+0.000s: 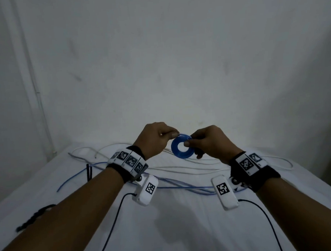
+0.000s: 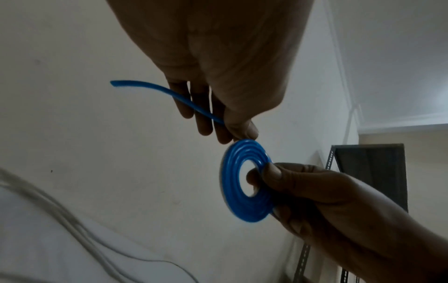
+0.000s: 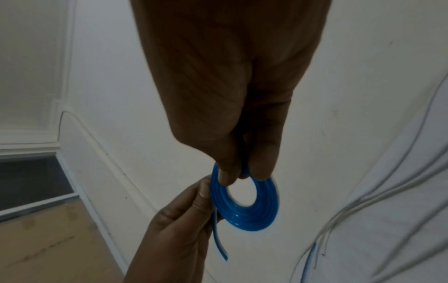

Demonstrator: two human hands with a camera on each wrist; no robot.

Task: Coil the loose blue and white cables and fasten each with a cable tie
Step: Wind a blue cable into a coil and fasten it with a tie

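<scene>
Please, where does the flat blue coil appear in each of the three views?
Head: blue coil centre, between both hands.
Left wrist: coil right of centre, below the left hand.
Right wrist: coil lower centre.
Shared landmark: the right hand pinching its rim.

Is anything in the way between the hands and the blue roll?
No. The right hand already pinches the flat blue roll through its hole, and the left hand pinches its loose end. Both touch it directly, held up above the loose blue cable and white cable.
</scene>
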